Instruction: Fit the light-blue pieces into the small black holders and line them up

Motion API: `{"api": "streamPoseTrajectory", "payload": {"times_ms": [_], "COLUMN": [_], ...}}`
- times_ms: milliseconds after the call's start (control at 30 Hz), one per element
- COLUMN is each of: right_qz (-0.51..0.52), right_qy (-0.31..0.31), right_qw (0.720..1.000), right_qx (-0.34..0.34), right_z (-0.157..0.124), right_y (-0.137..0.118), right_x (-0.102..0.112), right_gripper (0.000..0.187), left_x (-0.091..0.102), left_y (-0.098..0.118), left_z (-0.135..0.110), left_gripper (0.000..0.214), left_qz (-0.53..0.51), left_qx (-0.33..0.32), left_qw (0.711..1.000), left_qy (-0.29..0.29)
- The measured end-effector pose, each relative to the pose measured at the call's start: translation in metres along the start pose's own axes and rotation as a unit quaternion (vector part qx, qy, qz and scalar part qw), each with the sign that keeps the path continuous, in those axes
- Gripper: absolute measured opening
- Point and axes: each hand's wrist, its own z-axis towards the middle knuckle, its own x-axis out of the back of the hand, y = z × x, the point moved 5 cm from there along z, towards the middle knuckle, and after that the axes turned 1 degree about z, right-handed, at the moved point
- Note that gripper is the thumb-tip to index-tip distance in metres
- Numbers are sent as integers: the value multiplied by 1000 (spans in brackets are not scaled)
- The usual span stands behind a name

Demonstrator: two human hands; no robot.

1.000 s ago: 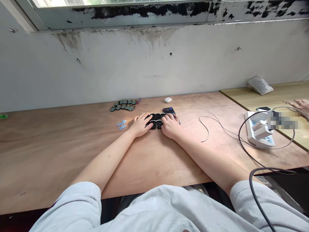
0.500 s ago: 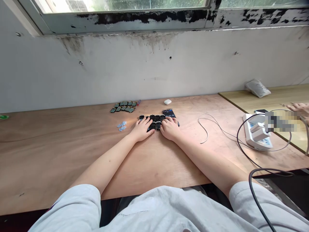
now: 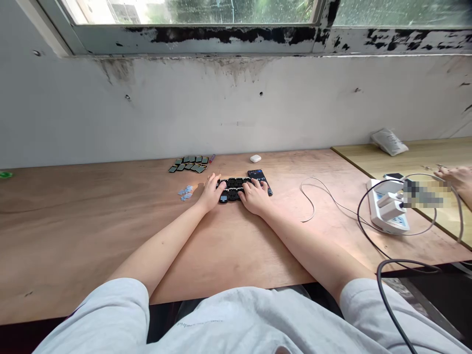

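Now counted: two hands, and one cluster of black parts [image 3: 233, 189] laid in two rows, exact number not readable under the fingers. Found left hand [image 3: 211, 193] palm-down, fingers spread and loose, tips resting on the cluster's left end, gripping nothing. Found right hand [image 3: 254, 196] likewise flat and loose, fingers over the cluster's right end, nothing clasped. Located cluster between both hands, on the table [image 3: 110, 221]. Logged one phone [image 3: 261, 179] just beyond the right hand's fingertips, screen lit; one white case [image 3: 255, 158] farther beyond. Logged roughly a dozen green chips [image 3: 190, 163] beyond the left hand, well apart; a few blue bits [image 3: 185, 191] just left of it. Noted one co-worker's hand [image 3: 457, 178] far right of the right hand, near one power strip [image 3: 387, 212].
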Motion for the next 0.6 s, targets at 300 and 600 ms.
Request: {"api": "streamPoseTrajectory", "payload": {"times_ms": [300, 600], "right_qz": [-7, -23], "right_qy": [3, 23], "right_qw": [1000, 999], "right_qx": [0, -1], "right_z": [-7, -21], "right_y": [-3, -12], "right_x": [3, 18], "right_gripper": [35, 37], "left_x": [1, 32], "left_y": [-13, -24], "left_z": [2, -13], "left_gripper": [60, 41], "left_qz": [-123, -1], "left_qx": [106, -17], "left_qw": [985, 991], "left_qy": [52, 135]}}
